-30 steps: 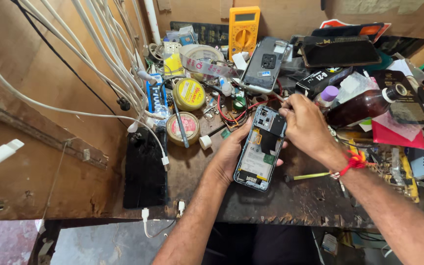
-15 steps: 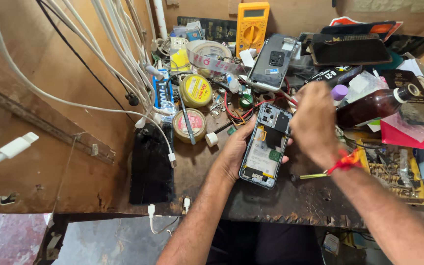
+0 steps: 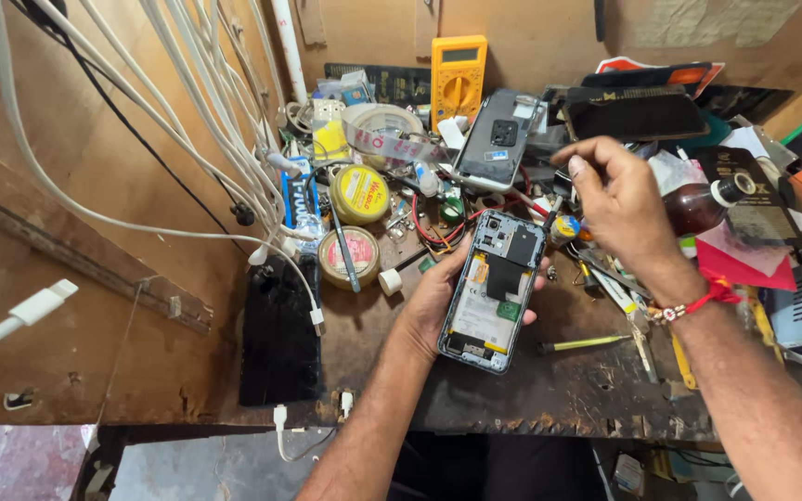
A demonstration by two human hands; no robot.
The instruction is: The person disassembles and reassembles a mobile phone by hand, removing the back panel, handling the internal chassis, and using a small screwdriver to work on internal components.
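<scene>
Head view, only one. Cluttered dark tabletop [image 3: 549, 399] against wooden walls. Containers first: round yellow tin [image 3: 360, 194] with its lid on, contents not visible; below it a second round tin [image 3: 348, 256] with a pinkish lid, also closed, a thin dark tool lying across its edge. Brown bottle [image 3: 698, 206] lies on its side at right with a white cap, dark liquid inside. Roll of tape [image 3: 381, 122] sits behind the yellow tin.

Left hand [image 3: 438, 301] comes up from the bottom edge, palm up, cradling an opened phone [image 3: 494, 289] with the back cover off, internals facing the camera; fingers wrap the right edge, thumb on the left edge, grip closed around the phone body. Phone is held just above the tabletop near centre, tilted slightly right.

Right hand [image 3: 619, 199] is raised above and to the right of the phone, not touching it, wrist bent, red thread band on the wrist. Thumb and forefinger are pinched together; cannot tell whether something small sits in that grip.

Around: yellow multimeter [image 3: 458, 79] propped against the back wall, another phone [image 3: 498, 139] leaning face down, white cables [image 3: 187, 121] hanging at left, yellow-handled screwdriver [image 3: 585, 344] on the tabletop just right of the held phone.
</scene>
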